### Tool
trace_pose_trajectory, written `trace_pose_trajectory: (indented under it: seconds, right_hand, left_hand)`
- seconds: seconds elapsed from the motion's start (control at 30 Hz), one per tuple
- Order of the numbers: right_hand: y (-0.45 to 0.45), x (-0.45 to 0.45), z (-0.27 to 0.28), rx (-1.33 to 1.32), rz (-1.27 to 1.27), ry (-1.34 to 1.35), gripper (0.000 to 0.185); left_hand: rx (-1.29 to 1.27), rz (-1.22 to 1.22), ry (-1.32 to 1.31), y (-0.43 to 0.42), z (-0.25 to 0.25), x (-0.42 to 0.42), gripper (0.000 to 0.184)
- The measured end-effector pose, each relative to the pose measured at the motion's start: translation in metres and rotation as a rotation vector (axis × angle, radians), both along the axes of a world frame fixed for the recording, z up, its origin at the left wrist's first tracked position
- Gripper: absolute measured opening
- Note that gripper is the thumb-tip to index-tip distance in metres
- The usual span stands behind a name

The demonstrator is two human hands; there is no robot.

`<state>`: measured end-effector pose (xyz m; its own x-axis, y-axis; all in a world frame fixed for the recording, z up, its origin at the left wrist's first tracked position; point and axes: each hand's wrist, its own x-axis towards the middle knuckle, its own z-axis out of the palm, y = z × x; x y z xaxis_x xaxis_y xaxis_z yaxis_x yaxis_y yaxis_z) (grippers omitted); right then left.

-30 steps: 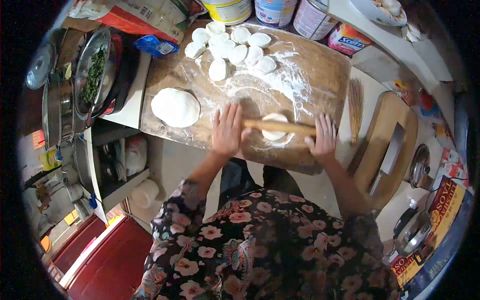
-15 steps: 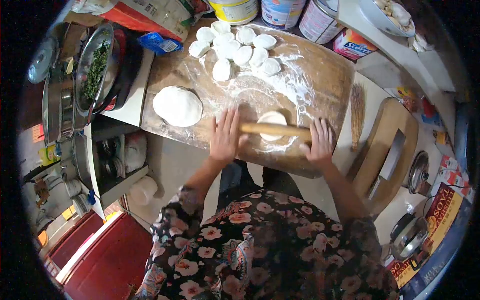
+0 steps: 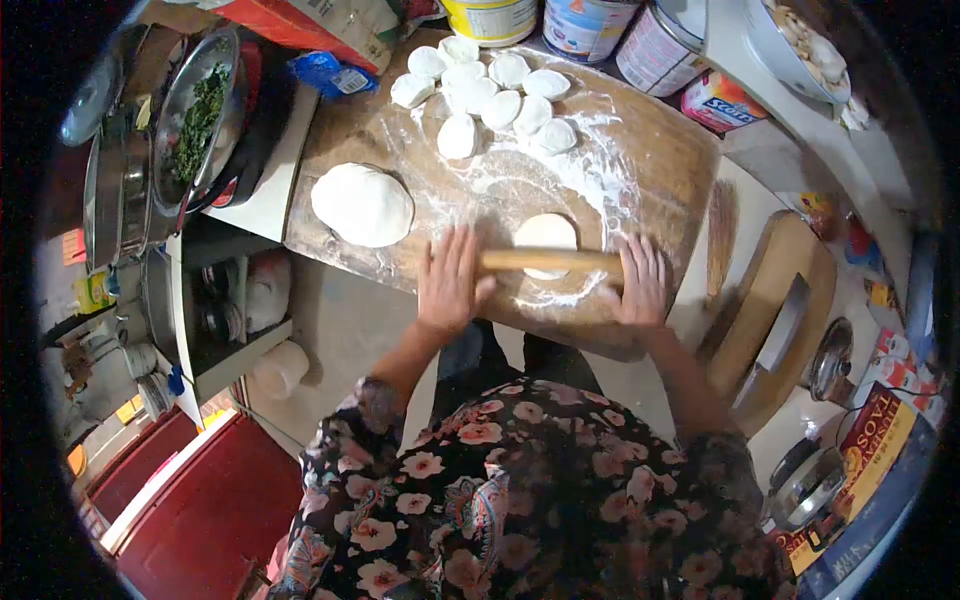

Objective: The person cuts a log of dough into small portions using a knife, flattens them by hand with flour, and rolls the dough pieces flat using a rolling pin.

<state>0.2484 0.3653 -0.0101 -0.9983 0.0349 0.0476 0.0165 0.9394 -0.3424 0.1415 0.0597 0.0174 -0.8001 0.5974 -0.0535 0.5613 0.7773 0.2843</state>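
Observation:
A wooden rolling pin lies across a flat round of dough on the floured wooden board. My left hand presses on the pin's left end, and my right hand presses on its right end; the pin's ends are hidden under the palms. To the left of my left hand rests a large lump of white dough. Several small dough pieces sit together at the back of the board, with loose flour beside them.
Tubs stand behind the board. At the left is a bowl of chopped greens. Right of the board are a small straw brush and a cutting board with a knife on it.
The rolling pin has shifted slightly over the dough round, with both hands still on its ends. More of the round shows above the pin. The whole view has tilted a little.

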Motion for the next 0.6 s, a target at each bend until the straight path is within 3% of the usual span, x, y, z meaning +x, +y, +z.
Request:
trace_pose_trajectory:
  seconds: [0.1, 0.23, 0.37, 0.5, 0.6]
  right_hand:
    - [-0.001, 0.023, -0.011, 0.016, 0.053, 0.062, 0.067]
    - [0.011, -0.082, 0.004, 0.101, 0.081, 0.107, 0.06]
    - [0.011, -0.1, -0.012, 0.028, -0.042, 0.111, 0.055]
    - [-0.001, 0.008, -0.004, 0.026, 0.07, 0.048, 0.066]
    - [-0.005, 0.006, -0.003, 0.073, 0.08, 0.167, 0.072]
  left_hand:
    - [-0.057, -0.009, -0.059, -0.022, -0.02, 0.035, 0.075]
    - [0.115, 0.192, 0.114, 0.007, -0.042, -0.035, 0.07]
    - [-0.013, 0.262, 0.215, 0.023, -0.031, -0.072, 0.067]
    - [0.024, 0.067, -0.075, -0.009, -0.007, 0.016, 0.071]
    - [0.084, 0.063, -0.023, -0.018, -0.031, 0.016, 0.07]
